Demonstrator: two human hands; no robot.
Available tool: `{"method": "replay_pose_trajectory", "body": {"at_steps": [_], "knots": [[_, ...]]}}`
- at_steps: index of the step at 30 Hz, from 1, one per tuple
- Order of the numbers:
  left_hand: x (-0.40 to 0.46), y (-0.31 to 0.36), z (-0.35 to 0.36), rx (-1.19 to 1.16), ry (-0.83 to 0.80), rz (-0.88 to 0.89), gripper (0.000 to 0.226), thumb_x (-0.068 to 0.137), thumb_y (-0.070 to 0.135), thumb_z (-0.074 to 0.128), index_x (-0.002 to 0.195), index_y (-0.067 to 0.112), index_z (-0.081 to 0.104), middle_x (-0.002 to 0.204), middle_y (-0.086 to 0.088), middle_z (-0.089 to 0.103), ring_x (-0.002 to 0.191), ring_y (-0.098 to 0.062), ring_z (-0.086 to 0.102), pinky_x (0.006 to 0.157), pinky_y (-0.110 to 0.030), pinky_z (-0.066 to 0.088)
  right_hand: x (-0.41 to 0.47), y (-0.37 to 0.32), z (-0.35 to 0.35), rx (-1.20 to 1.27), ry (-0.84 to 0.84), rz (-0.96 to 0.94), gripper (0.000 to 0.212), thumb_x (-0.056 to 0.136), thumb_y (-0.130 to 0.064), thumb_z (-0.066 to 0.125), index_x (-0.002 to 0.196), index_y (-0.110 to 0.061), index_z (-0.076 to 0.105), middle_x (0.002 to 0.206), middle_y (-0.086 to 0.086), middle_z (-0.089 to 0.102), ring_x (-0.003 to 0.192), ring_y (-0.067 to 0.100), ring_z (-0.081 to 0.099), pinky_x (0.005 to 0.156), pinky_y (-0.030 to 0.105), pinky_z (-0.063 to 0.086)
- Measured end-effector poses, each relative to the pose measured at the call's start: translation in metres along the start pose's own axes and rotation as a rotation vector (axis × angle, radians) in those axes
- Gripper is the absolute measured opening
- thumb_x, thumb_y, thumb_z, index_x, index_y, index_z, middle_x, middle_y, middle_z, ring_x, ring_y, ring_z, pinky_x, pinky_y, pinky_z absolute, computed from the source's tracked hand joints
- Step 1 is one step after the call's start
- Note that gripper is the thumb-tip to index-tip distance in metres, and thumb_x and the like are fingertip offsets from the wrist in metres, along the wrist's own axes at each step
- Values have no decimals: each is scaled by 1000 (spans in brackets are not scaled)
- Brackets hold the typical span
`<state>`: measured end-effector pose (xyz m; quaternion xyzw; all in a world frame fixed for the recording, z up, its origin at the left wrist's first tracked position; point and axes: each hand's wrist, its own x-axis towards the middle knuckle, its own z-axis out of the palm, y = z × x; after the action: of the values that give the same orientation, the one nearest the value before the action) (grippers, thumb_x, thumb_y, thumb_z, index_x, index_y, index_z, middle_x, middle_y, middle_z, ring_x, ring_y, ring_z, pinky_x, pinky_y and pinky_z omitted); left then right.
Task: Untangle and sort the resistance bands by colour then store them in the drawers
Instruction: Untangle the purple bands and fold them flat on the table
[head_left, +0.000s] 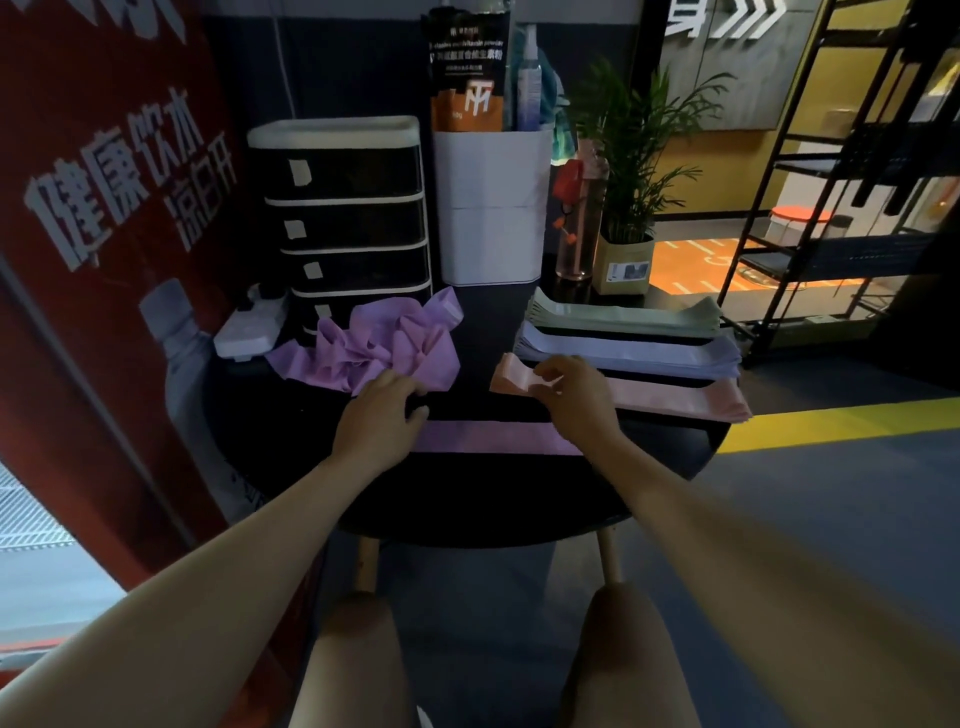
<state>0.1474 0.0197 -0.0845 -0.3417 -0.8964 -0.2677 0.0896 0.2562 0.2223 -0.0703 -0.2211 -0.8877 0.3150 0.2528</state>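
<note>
A tangled heap of purple resistance bands (384, 345) lies on the dark round table (670, 452) in front of the drawer unit (345, 218). One purple band (493, 437) lies flat and straight near the table's front. My left hand (382, 415) rests at the heap's near edge, fingers curled at the flat band's left end. My right hand (574, 392) pinches the left end of the pink bands (675, 400). Behind these lie a lilac stack (649, 351) and a green stack (623, 317), each laid flat.
A white power strip (249, 325) sits left of the drawers. Behind stand a white bin (493, 208) with a pouch and bottles, a pink bottle (579, 223) and a potted plant (631, 208). A red banner (104, 260) is at left, a black rack (831, 182) at right.
</note>
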Motion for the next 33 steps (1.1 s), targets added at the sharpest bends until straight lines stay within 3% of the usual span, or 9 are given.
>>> {"method": "replay_pose_trajectory", "body": {"at_steps": [12,16,18,21,23,25,27,30,33], "knots": [[53,-34,11,10,-61,-78,47,79,19,69,124,20,57,122,-7,54,113,-26,51,90,-40,46,61,-55,83,-4,-363,-134,29,86,-7,62,114,-5,63,117,13,60,105,28,58,91,32,45],[65,-43,18,41,-32,-60,18,80,17,63,98,16,67,97,-6,58,91,-27,58,69,-32,44,70,-56,91,75,-435,-102,27,85,-13,65,109,-3,64,112,16,64,102,30,60,91,37,48],[71,-45,18,-25,-15,-77,8,84,17,60,87,12,65,87,-4,61,82,-25,61,67,-34,46,74,-55,91,117,-453,-117,26,86,-17,64,108,-4,65,109,14,66,100,27,61,88,34,48],[87,-38,0,-213,12,-122,9,90,19,58,82,20,57,76,5,61,71,-11,58,67,-27,44,82,-58,85,168,-432,-196,16,90,-26,61,98,-13,65,86,-2,63,77,11,56,64,10,39],[100,-29,-19,-383,46,-106,18,91,15,57,79,27,53,75,8,59,64,1,56,61,-12,43,91,-63,79,165,-403,-260,15,87,-27,64,93,-13,65,75,-6,54,64,5,46,55,8,34],[115,-21,-37,-518,60,-83,22,91,7,56,78,25,52,73,8,58,57,7,53,57,-7,40,103,-71,72,148,-326,-283,13,85,-18,65,90,-7,65,74,-1,53,60,4,42,52,11,33],[128,-15,-54,-597,82,-62,24,91,4,55,78,23,53,73,8,57,62,7,51,65,-11,41,115,-84,63,182,-214,-267,11,86,-9,59,79,-2,61,68,4,51,58,9,42,50,15,31],[146,-6,-77,-718,129,-50,24,92,3,53,80,23,54,77,4,58,73,-7,53,71,-18,43,134,-110,43,258,-120,-302,38,88,-6,58,54,-13,43,51,-3,37,51,7,32,48,15,30],[162,5,-102,-803,178,-60,19,92,6,54,83,23,56,82,1,61,80,-12,57,76,-27,48,152,-133,20,293,-57,-337,44,87,-12,61,51,-20,36,49,-6,35,47,3,30,47,16,27]]}}
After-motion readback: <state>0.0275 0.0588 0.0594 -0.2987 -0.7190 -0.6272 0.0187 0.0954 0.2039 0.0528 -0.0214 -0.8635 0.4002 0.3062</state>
